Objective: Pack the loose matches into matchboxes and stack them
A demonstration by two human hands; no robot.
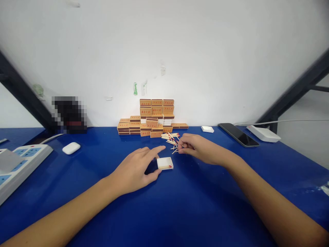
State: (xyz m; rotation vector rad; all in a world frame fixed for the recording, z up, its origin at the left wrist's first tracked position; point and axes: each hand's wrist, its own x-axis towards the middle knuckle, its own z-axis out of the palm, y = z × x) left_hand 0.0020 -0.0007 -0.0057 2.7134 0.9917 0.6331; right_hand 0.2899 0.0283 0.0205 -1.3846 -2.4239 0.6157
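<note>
My left hand (137,168) grips a small white matchbox tray (165,162) at its left side, thumb in front and a finger behind, the index finger stretched out above it. A few red-tipped matches (166,167) lie along the tray's near side. My right hand (193,146) is closed in a pinch at the right edge of a loose pile of matches (170,137). Match sticks show at its fingertips; how many it holds is hidden.
Orange matchboxes (156,110) stand stacked against the wall behind the pile. A white tray (207,129), a phone (239,134) and a white device (264,133) lie to the right. On the left are a white earbud case (71,148) and a power strip (28,161).
</note>
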